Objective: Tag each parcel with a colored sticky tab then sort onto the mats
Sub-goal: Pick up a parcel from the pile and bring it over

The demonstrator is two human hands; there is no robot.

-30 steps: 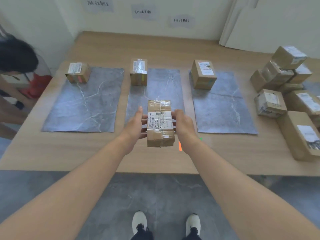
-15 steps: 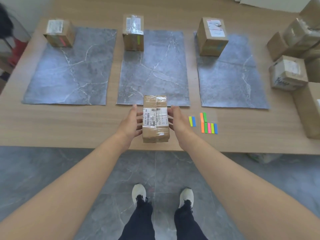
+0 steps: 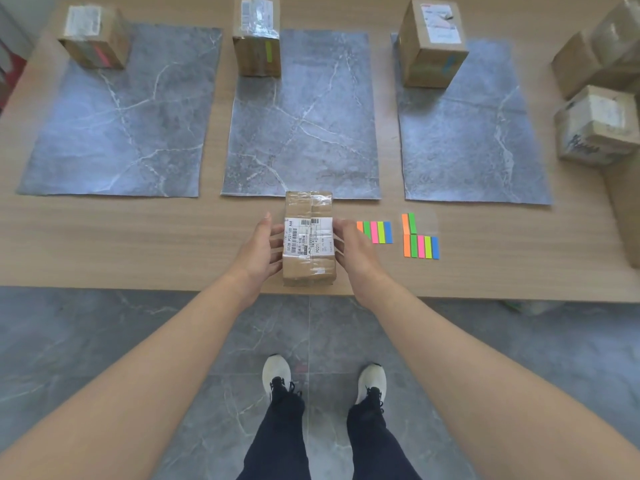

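Gripping parcel [image 3: 309, 237] from both sides: left hand [image 3: 258, 249] on left face, right hand [image 3: 353, 251] on right face.

Left hand [image 3: 258, 249] and right hand [image 3: 353, 252] are gripping a taped parcel [image 3: 308, 237] from either side at the table's [image 3: 138, 237] near edge. Coloured sticky tabs [image 3: 379, 232] are lying just right of it. Beyond, tagged boxes [image 3: 258, 53] are standing at the far ends of three grey mats [image 3: 301, 133].

- A taped brown parcel [image 3: 309, 237] with a white label sat lengthwise at lower centre, held by its long sides.
- Sticky tabs [image 3: 420, 245] in orange, green, pink, yellow and blue lay just right of it.
- Three grey mats [image 3: 301, 133] spanned the upper frame, with a pink-tabbed box [image 3: 95, 36], a green-tabbed box [image 3: 257, 36] and a blue-tabbed box [image 3: 431, 41] at their far ends.
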